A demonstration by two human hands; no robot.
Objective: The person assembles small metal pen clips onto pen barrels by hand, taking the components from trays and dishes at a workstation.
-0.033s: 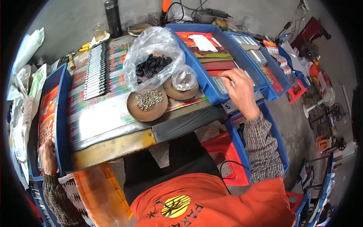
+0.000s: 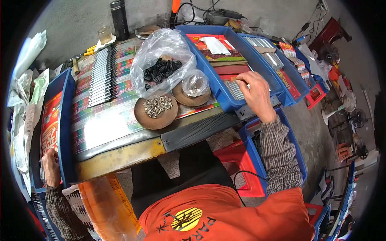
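At the far left, my left hand [image 2: 51, 168] reaches into a long blue tray [image 2: 67, 128] lined with red printed paper. Its fingers are curled down, and what they hold is hidden. My right hand [image 2: 257, 96] is over the near end of another blue tray [image 2: 207, 64], thumb and fingertips pinched together. I cannot make out what is between them. Beneath those fingers lie silver metal strips [image 2: 233, 89] side by side. On the table, a row of slim silver pieces with black ends [image 2: 102, 76] is laid out to the left.
A brown dish of small metal pins [image 2: 159, 107] stands near the table's front edge. Behind it, a clear plastic bag [image 2: 140, 60] holds black parts. A small bag [image 2: 196, 83] rests on a second dish. A black flask [image 2: 119, 19] stands by the wall. A red stool [image 2: 241, 172] is below.
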